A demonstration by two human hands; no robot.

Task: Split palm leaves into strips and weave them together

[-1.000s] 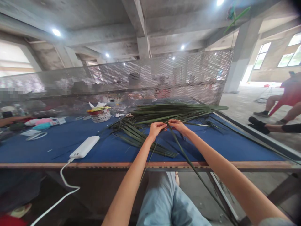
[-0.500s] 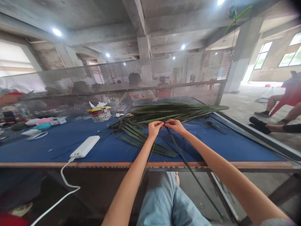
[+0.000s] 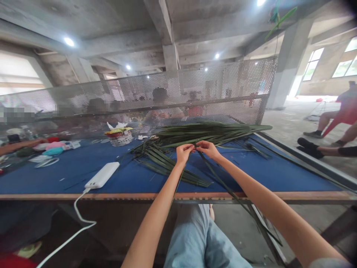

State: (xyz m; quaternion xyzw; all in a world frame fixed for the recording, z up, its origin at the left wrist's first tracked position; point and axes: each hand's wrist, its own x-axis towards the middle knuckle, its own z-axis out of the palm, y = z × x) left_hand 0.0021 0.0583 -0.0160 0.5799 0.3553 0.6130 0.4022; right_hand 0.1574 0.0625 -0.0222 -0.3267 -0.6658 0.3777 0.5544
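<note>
Nearest, denim-clad legs (image 3: 192, 238) are seen below the table edge. A white cable (image 3: 80, 217) is plugged into a white power bank (image 3: 102, 175), which is laid near the left part of that edge on the blue tabletop (image 3: 267, 175). A long green leaf strip (image 3: 216, 175) is draped over the near edge, its lower end hung toward the right; its upper end is held above the table between both hands. Left hand (image 3: 184, 152): thumb and fingertips are pinched together on the strip's end. Right hand (image 3: 208, 149): thumb and fingers are likewise closed on it, just beside the left fingertips. The exact fold at the fingertips is too small to be made out. Just left of the hands and beneath them, cut leaf strips (image 3: 164, 162) are spread; beyond, a larger leaf bundle (image 3: 212, 130) is laid crosswise. At far left, a turquoise bundle (image 3: 53, 151) and a pink bundle (image 3: 56, 144) are placed near a co-worker's arm (image 3: 22, 146). A white patterned container (image 3: 122, 140) is topped with yellow wrapping. Farther, the view is crossed by a perforated metal screen (image 3: 237, 82), behind which people are dimly seen.
</note>
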